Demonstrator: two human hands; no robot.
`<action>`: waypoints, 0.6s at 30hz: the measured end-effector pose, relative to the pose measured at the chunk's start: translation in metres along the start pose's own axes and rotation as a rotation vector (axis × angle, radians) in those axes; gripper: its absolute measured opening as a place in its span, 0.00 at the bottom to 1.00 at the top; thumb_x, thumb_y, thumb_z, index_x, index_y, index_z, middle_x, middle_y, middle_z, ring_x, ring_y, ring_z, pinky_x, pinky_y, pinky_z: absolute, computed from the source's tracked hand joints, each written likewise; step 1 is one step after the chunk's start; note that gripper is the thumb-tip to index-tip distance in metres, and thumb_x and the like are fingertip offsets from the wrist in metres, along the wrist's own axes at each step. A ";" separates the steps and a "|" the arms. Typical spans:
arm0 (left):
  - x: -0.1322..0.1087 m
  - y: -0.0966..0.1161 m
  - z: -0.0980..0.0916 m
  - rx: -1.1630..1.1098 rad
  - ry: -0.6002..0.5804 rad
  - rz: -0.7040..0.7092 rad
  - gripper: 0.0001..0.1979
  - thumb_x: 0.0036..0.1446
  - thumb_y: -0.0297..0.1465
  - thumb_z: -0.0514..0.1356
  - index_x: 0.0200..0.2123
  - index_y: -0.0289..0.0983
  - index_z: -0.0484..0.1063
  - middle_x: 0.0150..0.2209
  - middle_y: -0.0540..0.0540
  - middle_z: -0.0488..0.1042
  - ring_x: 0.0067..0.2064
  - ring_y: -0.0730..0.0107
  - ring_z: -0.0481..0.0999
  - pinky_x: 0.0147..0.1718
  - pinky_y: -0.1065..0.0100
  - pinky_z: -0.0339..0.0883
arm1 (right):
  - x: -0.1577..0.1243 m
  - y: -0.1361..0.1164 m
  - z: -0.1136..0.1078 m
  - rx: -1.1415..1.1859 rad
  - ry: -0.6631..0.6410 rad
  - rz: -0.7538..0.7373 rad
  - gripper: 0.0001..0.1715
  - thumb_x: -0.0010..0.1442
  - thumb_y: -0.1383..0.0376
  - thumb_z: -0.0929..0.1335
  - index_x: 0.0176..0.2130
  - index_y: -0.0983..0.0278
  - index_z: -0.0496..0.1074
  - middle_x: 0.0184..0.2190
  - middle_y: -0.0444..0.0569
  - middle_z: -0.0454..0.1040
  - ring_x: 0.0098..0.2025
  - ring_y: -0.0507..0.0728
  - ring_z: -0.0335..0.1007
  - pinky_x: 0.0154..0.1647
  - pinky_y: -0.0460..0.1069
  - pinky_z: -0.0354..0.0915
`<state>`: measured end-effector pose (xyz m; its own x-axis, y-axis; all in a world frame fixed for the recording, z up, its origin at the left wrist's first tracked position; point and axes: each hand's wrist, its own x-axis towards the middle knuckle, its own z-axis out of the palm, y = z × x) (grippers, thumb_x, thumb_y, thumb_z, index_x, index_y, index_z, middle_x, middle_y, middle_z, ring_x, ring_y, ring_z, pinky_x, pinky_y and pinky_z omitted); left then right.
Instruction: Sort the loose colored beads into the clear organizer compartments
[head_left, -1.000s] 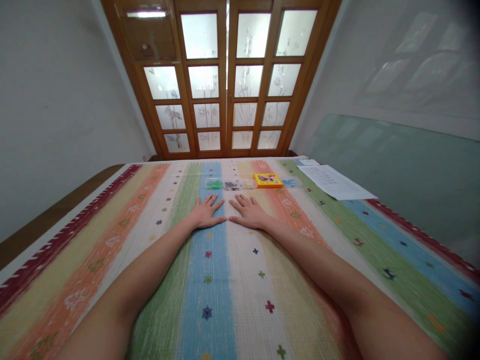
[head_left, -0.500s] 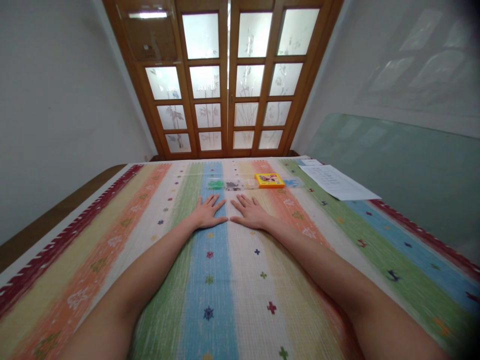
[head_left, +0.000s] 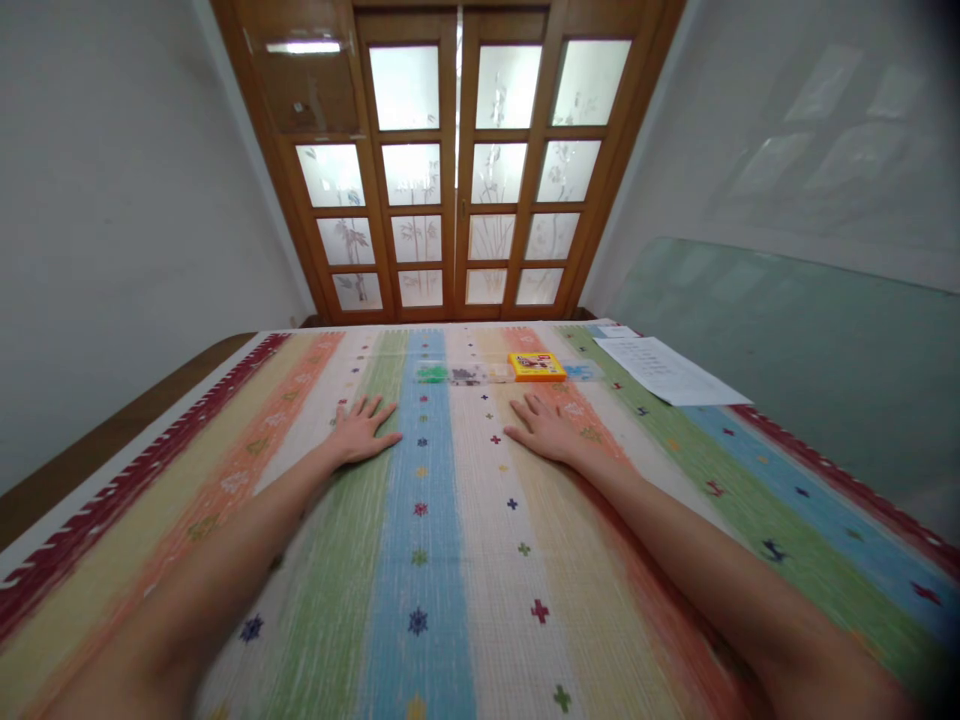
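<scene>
My left hand point(head_left: 361, 432) rests palm down on the striped tablecloth point(head_left: 420, 520), over the green stripe, fingers spread. To the right, my right hand point(head_left: 546, 428) lies flat on the cloth in the same way, just in front of a yellow-orange box point(head_left: 536, 367) with printed pictures and lettering. Neither hand holds anything. Beyond the hands, a row of clear packs crosses the cloth: one has green pieces point(head_left: 433, 373), one dark grey pieces point(head_left: 469, 375), one blue pieces point(head_left: 577, 372). Their exact kind is too small to make out.
Printed white sheets of paper point(head_left: 671, 370) lie at the far right of the table. A pale green glass panel point(head_left: 787, 340) leans along the right wall. Wooden doors with frosted panes point(head_left: 450, 170) stand behind the table's far edge.
Both hands have slid apart over the cloth, the left one to the left and the right one to the right. The box and packs lie as before.
</scene>
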<state>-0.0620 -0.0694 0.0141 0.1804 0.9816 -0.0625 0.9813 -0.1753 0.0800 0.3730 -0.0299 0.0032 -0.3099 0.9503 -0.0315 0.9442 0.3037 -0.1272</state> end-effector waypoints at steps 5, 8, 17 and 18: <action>-0.044 -0.048 -0.005 0.040 0.036 -0.127 0.43 0.64 0.63 0.41 0.76 0.53 0.46 0.78 0.46 0.40 0.77 0.38 0.40 0.67 0.28 0.40 | -0.016 0.043 0.003 -0.058 0.052 0.113 0.51 0.65 0.31 0.53 0.75 0.54 0.53 0.76 0.58 0.46 0.77 0.74 0.39 0.71 0.75 0.39; -0.054 -0.063 -0.008 0.045 0.009 -0.211 0.43 0.63 0.64 0.42 0.76 0.53 0.46 0.78 0.46 0.41 0.76 0.35 0.41 0.66 0.27 0.41 | -0.018 0.057 0.005 -0.058 0.048 0.133 0.50 0.66 0.32 0.52 0.74 0.52 0.53 0.77 0.58 0.45 0.76 0.75 0.39 0.69 0.78 0.41; -0.053 -0.065 -0.009 0.031 0.005 -0.235 0.43 0.63 0.63 0.42 0.76 0.53 0.47 0.78 0.43 0.42 0.76 0.34 0.42 0.65 0.26 0.43 | -0.016 0.056 0.005 -0.042 0.056 0.129 0.47 0.67 0.34 0.53 0.74 0.52 0.55 0.76 0.58 0.46 0.76 0.75 0.38 0.68 0.79 0.39; -0.053 -0.065 -0.009 0.032 0.007 -0.236 0.43 0.63 0.63 0.42 0.76 0.53 0.47 0.78 0.44 0.42 0.76 0.34 0.42 0.65 0.27 0.43 | -0.016 0.056 0.005 -0.042 0.055 0.128 0.47 0.67 0.34 0.53 0.74 0.52 0.55 0.76 0.59 0.46 0.76 0.75 0.38 0.68 0.79 0.39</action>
<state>-0.1361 -0.1094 0.0212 -0.0550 0.9961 -0.0687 0.9978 0.0574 0.0323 0.4304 -0.0284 -0.0079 -0.1809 0.9834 0.0098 0.9798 0.1811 -0.0843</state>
